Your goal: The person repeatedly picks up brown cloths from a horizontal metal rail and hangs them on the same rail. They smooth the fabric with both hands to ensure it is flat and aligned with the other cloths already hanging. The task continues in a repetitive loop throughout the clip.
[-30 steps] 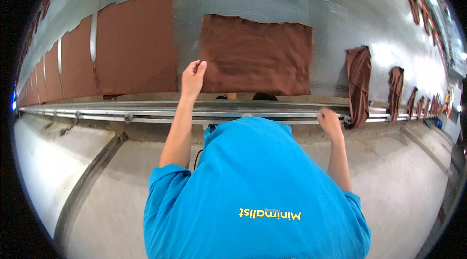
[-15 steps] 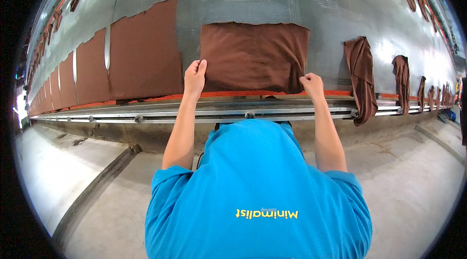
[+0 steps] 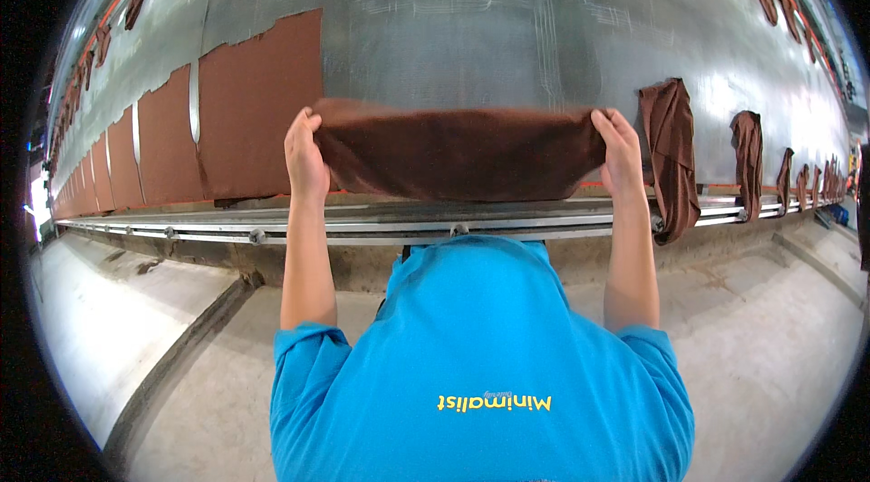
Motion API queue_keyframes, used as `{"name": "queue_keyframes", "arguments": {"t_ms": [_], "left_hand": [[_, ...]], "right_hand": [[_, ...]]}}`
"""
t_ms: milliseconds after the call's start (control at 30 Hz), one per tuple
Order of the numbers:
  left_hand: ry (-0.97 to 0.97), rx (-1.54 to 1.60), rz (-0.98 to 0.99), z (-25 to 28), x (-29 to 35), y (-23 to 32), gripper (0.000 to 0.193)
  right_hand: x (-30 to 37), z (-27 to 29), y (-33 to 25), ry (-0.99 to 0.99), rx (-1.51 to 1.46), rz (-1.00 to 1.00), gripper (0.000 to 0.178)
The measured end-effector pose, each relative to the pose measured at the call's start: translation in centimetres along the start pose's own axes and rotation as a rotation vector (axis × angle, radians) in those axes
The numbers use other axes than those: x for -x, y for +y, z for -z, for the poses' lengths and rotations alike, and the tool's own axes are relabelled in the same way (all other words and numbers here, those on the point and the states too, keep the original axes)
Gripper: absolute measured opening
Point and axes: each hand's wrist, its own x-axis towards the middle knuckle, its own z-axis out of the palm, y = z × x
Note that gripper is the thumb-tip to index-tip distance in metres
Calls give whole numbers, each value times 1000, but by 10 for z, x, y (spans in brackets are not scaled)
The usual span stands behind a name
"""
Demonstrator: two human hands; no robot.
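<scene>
A brown piece of fabric point(image 3: 462, 156) is stretched sideways between my two hands, above the near edge of the large grey metal table point(image 3: 435, 47). My left hand point(image 3: 306, 159) pinches its upper left corner, thumb on the near side. At the upper right corner my right hand point(image 3: 620, 149) grips it the same way. The fabric's middle sags toward me in a dark fold, and its far edge is blurred by motion. Left of my left hand, a flat brown fabric panel point(image 3: 261, 106) lies smooth on the table.
More flat brown panels point(image 3: 166, 138) run in a row along the table to the left. Bunched brown fabric pieces point(image 3: 669, 156) hang over the near edge on the right; others lie along the far edge. A metal rail point(image 3: 381, 230) runs along the near side, above a concrete floor point(image 3: 208, 364).
My hands have moved apart and now hold the fabric by its upper corners. Its far edge has come off the table toward me, leaving bare metal where it lay.
</scene>
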Motion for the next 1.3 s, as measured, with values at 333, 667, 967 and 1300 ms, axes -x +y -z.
{"name": "queue_keyframes", "arguments": {"t_ms": [333, 667, 967, 1300], "left_hand": [[-111, -56, -205, -81, -141, -28, 19], [11, -259, -130, -57, -147, -87, 23], [-29, -319, -46, -22, -140, -100, 24], [-62, -349, -20, -26, -127, -104, 25]], "right_hand": [[-156, -28, 14, 199, 206, 250, 24], [-162, -28, 62, 297, 369, 144, 27], [-146, -23, 75, 293, 376, 129, 29], [-146, -4, 91, 318, 377, 88, 30]]}}
